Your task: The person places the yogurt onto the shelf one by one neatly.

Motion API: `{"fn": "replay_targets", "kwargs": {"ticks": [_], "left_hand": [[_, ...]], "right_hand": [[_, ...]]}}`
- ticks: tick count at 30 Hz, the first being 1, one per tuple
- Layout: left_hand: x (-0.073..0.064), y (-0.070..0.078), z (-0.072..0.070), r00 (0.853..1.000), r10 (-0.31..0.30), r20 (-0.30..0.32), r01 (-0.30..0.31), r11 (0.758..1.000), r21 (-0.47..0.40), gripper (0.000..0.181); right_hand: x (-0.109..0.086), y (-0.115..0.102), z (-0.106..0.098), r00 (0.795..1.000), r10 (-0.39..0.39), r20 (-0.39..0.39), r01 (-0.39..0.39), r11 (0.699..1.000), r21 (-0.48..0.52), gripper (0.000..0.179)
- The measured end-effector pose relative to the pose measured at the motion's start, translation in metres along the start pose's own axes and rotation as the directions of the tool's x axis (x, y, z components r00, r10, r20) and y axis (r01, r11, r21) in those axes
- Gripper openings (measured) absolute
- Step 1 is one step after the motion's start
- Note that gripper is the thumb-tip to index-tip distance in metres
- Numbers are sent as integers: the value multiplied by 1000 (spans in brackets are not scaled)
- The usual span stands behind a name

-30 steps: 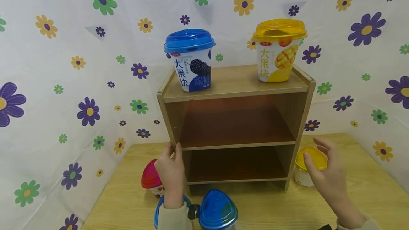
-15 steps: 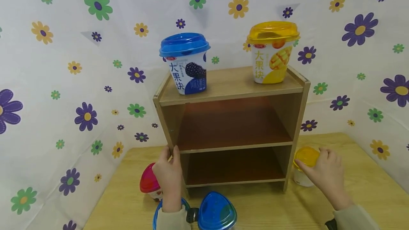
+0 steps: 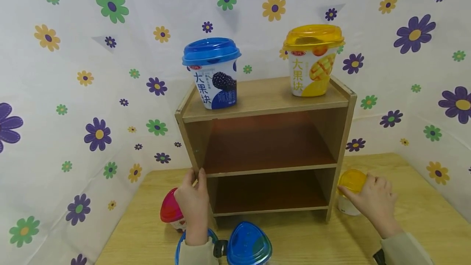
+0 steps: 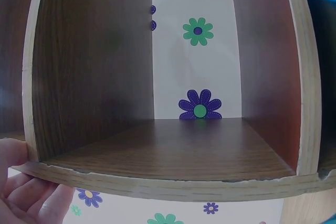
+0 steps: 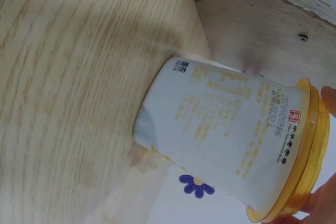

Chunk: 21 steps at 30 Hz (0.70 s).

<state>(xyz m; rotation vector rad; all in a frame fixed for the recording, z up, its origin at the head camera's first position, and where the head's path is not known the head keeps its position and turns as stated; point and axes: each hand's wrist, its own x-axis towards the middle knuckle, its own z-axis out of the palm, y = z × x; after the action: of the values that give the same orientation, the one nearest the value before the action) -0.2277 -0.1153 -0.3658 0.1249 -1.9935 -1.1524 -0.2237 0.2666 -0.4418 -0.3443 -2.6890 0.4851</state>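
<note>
My left hand (image 3: pixel 193 207) pinches the left side panel of a small wooden shelf (image 3: pixel 265 91) at the height of its middle board. In the left wrist view, thumb and fingers lie either side of the shelf's edge (image 4: pixel 152 186). Beside the shelf's right side, my right hand (image 3: pixel 376 203) holds a white yogurt cup with a yellow lid (image 3: pixel 352 180) by that lid. The right wrist view has fingertips at two sides of the lid, and the cup (image 5: pixel 220 135) appears to stand on the table.
On the shelf top stand a blue-lidded yogurt cup (image 3: pixel 218 83) and a yellow-lidded one (image 3: pixel 310 70). Red-lidded (image 3: pixel 171 207) and blue-lidded cups (image 3: pixel 248 243) are on the table (image 3: pixel 312 242) near the left forearm. Flowered cloth (image 3: pixel 121 60) hangs behind.
The right hand has moved left and onto the yellow-lidded cup beside the shelf, its fingers closing round the lid. The left hand stays on the shelf panel. The head view has shifted slightly.
</note>
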Motion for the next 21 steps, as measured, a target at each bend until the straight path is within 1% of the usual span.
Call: {"fn": "replay_targets", "kwargs": {"ticks": [4,8,12,16,18,21], "left_hand": [[1,0,0,1000,-8,7,8,1000,3,21],[1,0,0,1000,-6,1,6,1000,6,19],[0,0,0,1000,7,-12,-6,1000,8,18],[0,-1,1,1000,24,-17,-24,1000,7,18],[1,-1,1,999,34,-20,-34,999,7,18],[1,-1,1,999,41,-21,-41,999,6,17]], "right_hand": [[0,1,0,1000,-1,21,0,999,32,93],[0,3,-3,998,-30,49,26,997,67,89],[1,7,-6,990,-74,118,62,993,105,87],[0,10,-9,981,-109,161,84,985,153,83],[0,11,-10,978,-122,171,91,980,174,83],[-1,12,-9,980,-125,157,94,976,195,84]]}}
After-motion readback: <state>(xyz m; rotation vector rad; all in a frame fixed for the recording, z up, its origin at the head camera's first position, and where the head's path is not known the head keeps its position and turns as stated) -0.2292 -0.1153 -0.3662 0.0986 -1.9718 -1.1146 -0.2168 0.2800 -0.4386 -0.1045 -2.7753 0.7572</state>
